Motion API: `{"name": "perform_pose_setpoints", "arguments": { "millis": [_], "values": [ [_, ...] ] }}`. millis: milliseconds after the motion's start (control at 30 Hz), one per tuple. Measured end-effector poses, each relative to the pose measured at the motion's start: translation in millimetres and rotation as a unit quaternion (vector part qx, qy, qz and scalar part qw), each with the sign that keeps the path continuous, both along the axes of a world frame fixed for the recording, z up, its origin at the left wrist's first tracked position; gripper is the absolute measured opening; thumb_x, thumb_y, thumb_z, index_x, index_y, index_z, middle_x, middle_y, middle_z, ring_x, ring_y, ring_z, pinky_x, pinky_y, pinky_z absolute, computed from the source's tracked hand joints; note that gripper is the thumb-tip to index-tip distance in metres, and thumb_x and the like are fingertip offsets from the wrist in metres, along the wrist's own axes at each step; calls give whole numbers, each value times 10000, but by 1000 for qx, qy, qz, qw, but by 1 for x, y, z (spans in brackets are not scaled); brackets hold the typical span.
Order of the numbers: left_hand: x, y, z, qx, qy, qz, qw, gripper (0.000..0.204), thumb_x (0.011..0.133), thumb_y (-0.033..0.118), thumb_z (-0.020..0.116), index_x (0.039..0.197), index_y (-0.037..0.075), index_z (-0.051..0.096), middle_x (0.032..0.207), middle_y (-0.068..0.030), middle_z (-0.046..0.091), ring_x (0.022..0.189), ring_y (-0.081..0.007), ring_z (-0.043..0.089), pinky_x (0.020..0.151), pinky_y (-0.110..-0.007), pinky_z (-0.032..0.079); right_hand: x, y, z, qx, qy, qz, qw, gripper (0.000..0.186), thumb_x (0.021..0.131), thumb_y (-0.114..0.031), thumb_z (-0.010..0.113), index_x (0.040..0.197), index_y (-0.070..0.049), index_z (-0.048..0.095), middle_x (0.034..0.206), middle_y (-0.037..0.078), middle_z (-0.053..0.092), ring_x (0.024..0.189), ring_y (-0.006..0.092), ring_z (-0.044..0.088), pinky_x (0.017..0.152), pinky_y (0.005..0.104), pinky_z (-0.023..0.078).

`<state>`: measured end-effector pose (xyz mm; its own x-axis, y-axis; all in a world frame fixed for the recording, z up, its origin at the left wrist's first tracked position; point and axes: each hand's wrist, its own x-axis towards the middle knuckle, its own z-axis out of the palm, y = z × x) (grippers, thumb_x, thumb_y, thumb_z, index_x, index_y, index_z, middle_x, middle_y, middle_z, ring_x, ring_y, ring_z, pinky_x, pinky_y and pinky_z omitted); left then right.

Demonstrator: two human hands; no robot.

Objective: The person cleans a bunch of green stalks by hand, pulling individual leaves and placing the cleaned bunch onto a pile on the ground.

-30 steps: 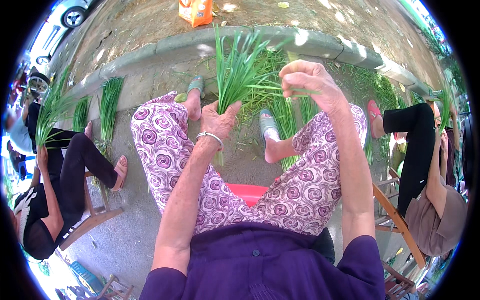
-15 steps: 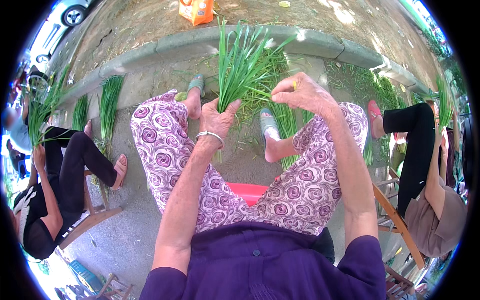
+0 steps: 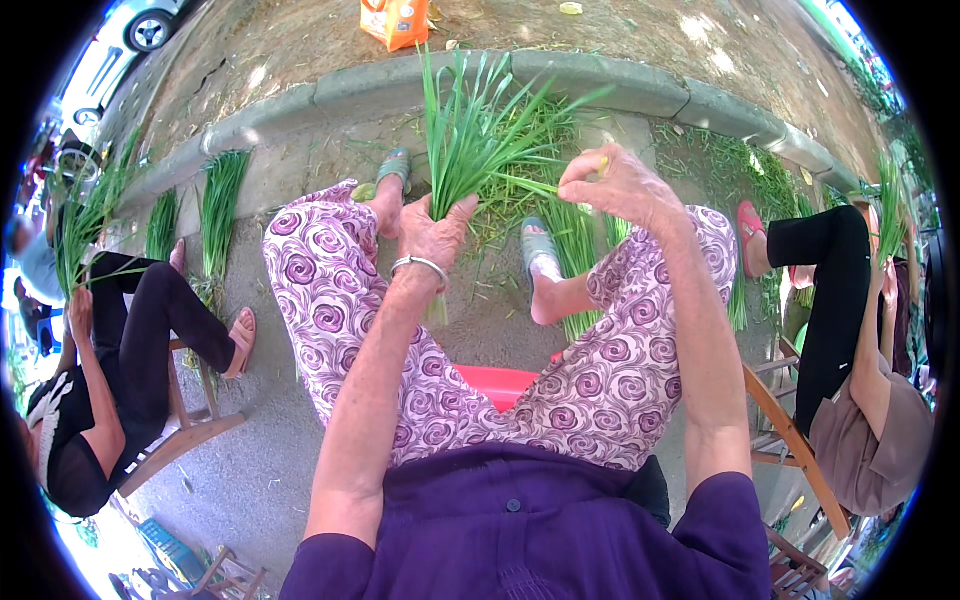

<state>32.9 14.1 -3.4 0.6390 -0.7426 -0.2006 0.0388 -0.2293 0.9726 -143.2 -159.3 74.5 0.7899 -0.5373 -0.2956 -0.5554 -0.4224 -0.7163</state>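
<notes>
My left hand [image 3: 432,240], a bracelet at its wrist, is closed round the lower part of a bunch of green chives [image 3: 468,135]. The long blades fan upward and away from me; the stalk ends hang faintly below the fist. To the right, my right hand [image 3: 628,192] pinches the tip of a single chive blade [image 3: 527,184] that sticks out sideways from the bunch. Something small and yellow sits at one of its fingers. On the ground by my right foot lies a pile of chives [image 3: 572,250], with loose trimmings scattered beyond it.
A concrete kerb [image 3: 600,84] curves ahead, with an orange bag [image 3: 398,24] on the dirt behind it. Chive bundles [image 3: 222,205] rest at the left. Seated people holding chives flank me on wooden chairs [image 3: 185,445]. Something red-pink [image 3: 490,380] shows between my thighs.
The bunch in my left hand has shifted slightly left and tilted. My right hand has moved a little to the right, still pinching a blade.
</notes>
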Motion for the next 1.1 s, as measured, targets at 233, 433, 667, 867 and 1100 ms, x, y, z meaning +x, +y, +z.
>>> {"name": "perform_pose_setpoints", "arguments": {
  "millis": [233, 433, 667, 867, 1100],
  "values": [
    [0, -4, 7, -4, 65, 2, 998, 348, 837, 402, 693, 851, 80, 563, 494, 40, 456, 371, -62, 384, 337, -236, 277, -4, -2, -6, -87, -10, -5, 996, 236, 776, -246, 653, 864, -30, 688, 885, 93, 663, 881, 227, 609, 843, 359, 454],
    [3, -5, -1, -25, 25, 50, 998, 378, 826, 418, 705, 719, 69, 608, 499, 43, 472, 404, -62, 393, 373, -250, 268, -4, 1, -7, -128, -21, -33, 991, 219, 739, -187, 616, 847, -19, 707, 874, 139, 682, 839, 271, 647, 808, 387, 490],
    [14, -5, -10, -3, 14, 67, 998, 311, 848, 365, 691, 967, 89, 613, 502, 19, 473, 346, -63, 378, 312, -220, 273, -8, -4, -12, -172, -46, -28, 984, 212, 714, -168, 603, 802, 5, 687, 876, 184, 669, 840, 332, 638, 803, 401, 482],
    [15, -5, -10, 2, -4, 67, 998, 309, 842, 368, 698, 930, 82, 619, 502, 14, 482, 344, -64, 377, 313, -218, 267, -7, -10, -18, -199, -43, -34, 978, 204, 748, -197, 606, 814, -9, 650, 900, 155, 653, 914, 312, 611, 839, 395, 455],
    [8, -3, -1, -9, 31, 55, 998, 377, 829, 417, 703, 731, 63, 616, 511, 46, 469, 436, -55, 383, 404, -246, 263, 3, -15, -22, -261, -150, -116, 947, 130, 742, -123, 574, 747, 1, 611, 903, 170, 633, 911, 329, 594, 832, 410, 455]
  ]
}}
